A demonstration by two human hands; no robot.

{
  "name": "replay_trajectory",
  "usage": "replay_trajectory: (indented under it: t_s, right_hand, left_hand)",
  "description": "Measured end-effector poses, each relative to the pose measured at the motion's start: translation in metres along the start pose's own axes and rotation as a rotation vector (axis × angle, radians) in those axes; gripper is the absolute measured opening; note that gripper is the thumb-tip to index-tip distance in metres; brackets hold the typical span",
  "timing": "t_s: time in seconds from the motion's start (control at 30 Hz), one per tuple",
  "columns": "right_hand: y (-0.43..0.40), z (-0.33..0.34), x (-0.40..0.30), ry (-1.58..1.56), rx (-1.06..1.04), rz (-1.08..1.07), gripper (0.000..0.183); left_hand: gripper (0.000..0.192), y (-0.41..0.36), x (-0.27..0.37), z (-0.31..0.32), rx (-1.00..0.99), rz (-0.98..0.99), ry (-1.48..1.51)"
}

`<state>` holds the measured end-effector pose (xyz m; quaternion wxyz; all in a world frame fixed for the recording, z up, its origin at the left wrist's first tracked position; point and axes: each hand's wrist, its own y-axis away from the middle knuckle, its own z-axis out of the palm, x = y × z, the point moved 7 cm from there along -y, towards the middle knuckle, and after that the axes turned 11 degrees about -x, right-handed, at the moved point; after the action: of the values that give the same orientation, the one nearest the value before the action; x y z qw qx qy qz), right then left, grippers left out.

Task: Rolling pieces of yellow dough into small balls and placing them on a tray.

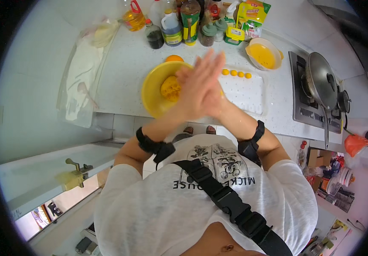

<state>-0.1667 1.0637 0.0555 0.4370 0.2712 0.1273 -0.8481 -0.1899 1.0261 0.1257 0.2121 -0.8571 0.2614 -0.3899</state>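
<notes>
My left hand [196, 91] lies palm to palm against my right hand [215, 97], fingers stretched out and crossing. Both are blurred, and whatever may be between the palms is hidden. They hover over the right side of a yellow bowl [148, 86], covering part of it. Inside that bowl sits a lump of yellow dough [170, 88]. To the right, a white tray [244, 96] with a dotted surface has several small yellow dough balls [233, 73] in a row along its far edge.
An orange round thing [174, 58] shows behind the bowl. Bottles [172, 30] and jars [209, 33] line the counter's back. A pale bowl [264, 52] holds yellow contents. At right, a lidded pan [323, 81] stands on the gas stove [296, 96], its handle jutting toward me.
</notes>
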Motion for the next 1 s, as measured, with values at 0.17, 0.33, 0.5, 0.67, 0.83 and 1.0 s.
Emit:
replay_trajectory:
  t_s: [0.17, 0.33, 0.5, 0.67, 0.83, 1.0]
  right_hand:
    - [-0.003, 0.005, -0.016, -0.313, -0.198, 0.123, 0.065]
    - [-0.008, -0.023, 0.011, 0.231, -0.143, -0.381, 0.059]
    - [0.005, -0.007, -0.02, -0.265, -0.053, 0.057, 0.061]
    - [0.0, -0.035, 0.0, -0.035, -0.085, -0.15, 0.064]
    - [0.016, -0.003, -0.002, -0.423, -0.119, 0.13, 0.063]
    - [0.006, -0.036, 0.001, 0.07, -0.181, -0.299, 0.063]
  left_hand:
    - [0.063, 0.006, -0.033, -0.006, -0.054, -0.06, -0.267]
    - [0.064, -0.013, -0.005, -0.004, -0.059, 0.032, -0.043]
    - [0.065, 0.0, -0.046, -0.01, -0.017, -0.053, -0.28]
    - [0.066, -0.008, 0.003, 0.014, -0.045, 0.109, 0.036]
    - [0.065, -0.006, -0.05, -0.01, -0.017, -0.033, -0.294]
    - [0.068, 0.007, 0.013, 0.018, -0.155, 0.036, 0.048]
